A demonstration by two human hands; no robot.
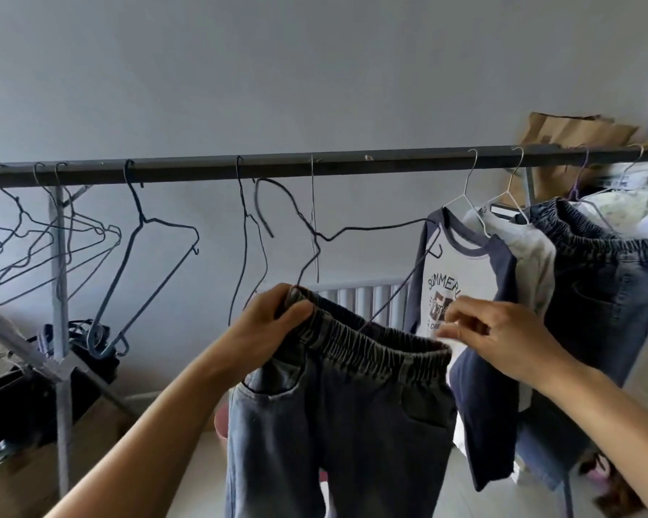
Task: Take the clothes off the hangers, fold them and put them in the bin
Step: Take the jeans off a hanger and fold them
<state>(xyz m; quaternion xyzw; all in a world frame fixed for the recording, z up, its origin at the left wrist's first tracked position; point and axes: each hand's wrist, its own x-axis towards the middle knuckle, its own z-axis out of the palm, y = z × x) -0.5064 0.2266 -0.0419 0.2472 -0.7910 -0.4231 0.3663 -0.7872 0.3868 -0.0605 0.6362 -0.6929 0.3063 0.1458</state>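
- Left hand grips one end of the faded blue elastic-waist jeans, under the dark metal rail.
- Right hand pinches the other end.
- Bent dark wire hanger tilts just above.

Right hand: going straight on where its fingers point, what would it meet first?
Probably the jeans: the right hand points left at their waistband's right end, seemingly almost touching it, though depth is unclear.

Partial print "SUMMER" on the white-and-navy shirt, lower lines illegible.
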